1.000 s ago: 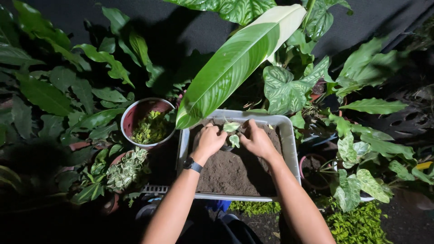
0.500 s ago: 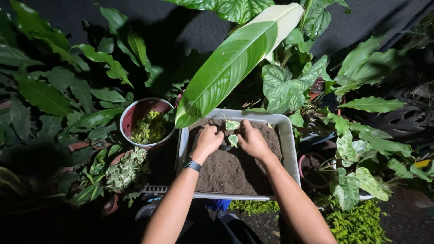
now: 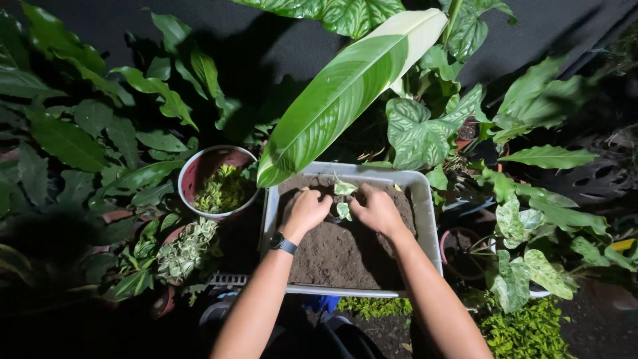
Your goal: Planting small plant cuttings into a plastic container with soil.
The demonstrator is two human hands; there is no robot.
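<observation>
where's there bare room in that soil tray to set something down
The near half of the grey tray is bare soil, bordered by both wrists and the front rim. The far end is crowded: left hand and right hand press around a small cutting, under the big leaf.

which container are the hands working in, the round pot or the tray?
The grey rectangular tray of soil. Left hand and right hand press around a small cutting there; the round maroon pot sits untouched at its left.
</observation>
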